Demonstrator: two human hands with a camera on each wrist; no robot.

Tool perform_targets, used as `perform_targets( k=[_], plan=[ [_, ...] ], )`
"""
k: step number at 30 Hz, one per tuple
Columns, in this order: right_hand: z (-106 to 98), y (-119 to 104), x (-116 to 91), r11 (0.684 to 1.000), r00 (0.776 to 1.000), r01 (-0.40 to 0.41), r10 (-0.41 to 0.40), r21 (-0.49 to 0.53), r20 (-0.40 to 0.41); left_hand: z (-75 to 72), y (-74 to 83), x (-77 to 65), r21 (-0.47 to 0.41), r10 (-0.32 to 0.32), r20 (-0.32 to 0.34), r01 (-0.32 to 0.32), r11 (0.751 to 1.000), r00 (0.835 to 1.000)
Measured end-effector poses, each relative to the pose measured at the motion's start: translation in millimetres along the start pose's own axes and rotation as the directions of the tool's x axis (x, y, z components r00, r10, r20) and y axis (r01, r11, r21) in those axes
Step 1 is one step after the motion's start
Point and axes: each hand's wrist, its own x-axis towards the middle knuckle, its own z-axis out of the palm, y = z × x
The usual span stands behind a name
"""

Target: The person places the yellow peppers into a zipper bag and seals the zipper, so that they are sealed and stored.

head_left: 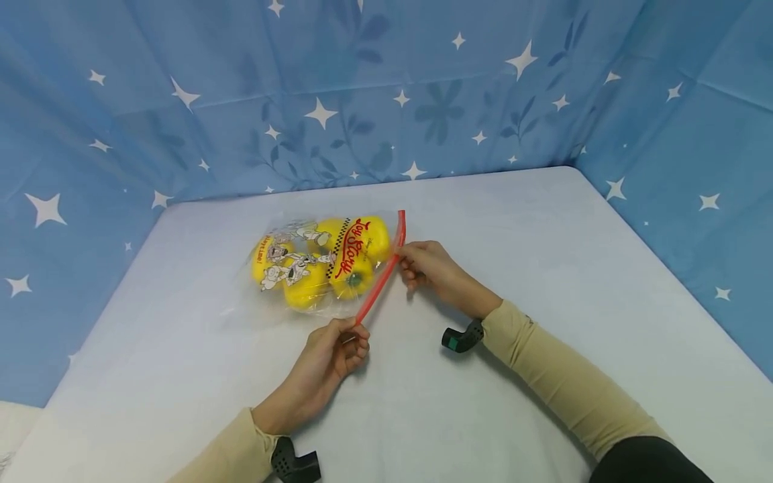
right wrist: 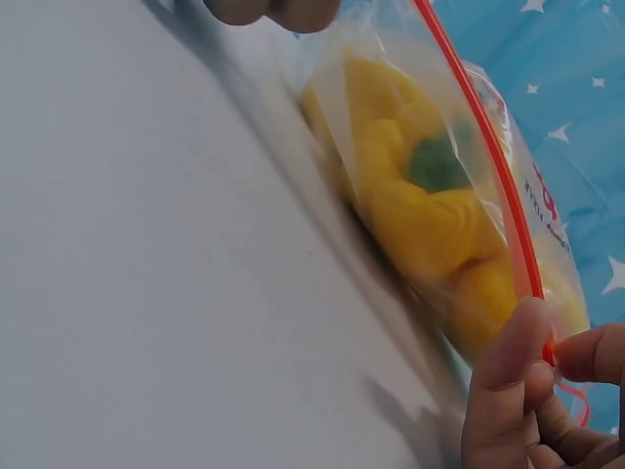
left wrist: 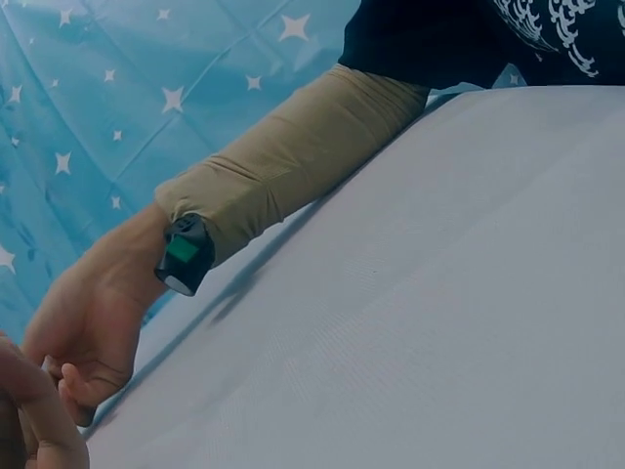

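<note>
A clear printed zip bag [head_left: 341, 238] lies on its side on the table, with several yellow bell peppers [head_left: 304, 292] inside. Its red zip strip [head_left: 380, 285] runs along the bag's right edge in the head view. My left hand [head_left: 329, 359] pinches the strip's near end. Farther up, the thumb and fingers of my right hand [head_left: 437, 272] grip the same strip. Seen from the right wrist, a pepper's green stem [right wrist: 437, 164] shows through the plastic. The left wrist view catches only part of my left hand [left wrist: 44, 420], and the bag is out of that frame.
A white cloth [head_left: 483, 402] covers the table. Blue curtains [head_left: 362, 80] with white stars hang along its back and right side. Each wrist carries a small black device, one at the right sleeve [head_left: 461, 337] and one at the left [head_left: 296, 463].
</note>
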Motion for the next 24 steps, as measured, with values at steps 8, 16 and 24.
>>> perform_targets(
  k=[8,16,24],
  plan=[
    [-12.1,-4.0,1.6,1.0,1.0,0.023,-0.023,0.005,-0.012,-1.5,3.2,-1.7,0.05,-0.01,0.006,0.01,0.999,1.0],
    [-24.1,-8.3,4.4,0.999,1.0,0.023,-0.024,0.025,0.015,-2.9,7.2,-1.1,0.054,0.0,0.006,-0.001,0.999,1.0],
    [-32.3,-8.6,9.2,0.999,0.999,0.041,-0.041,-0.006,0.035,-5.2,8.6,-0.9,0.05,-0.004,0.004,0.003,0.999,1.0]
  ],
)
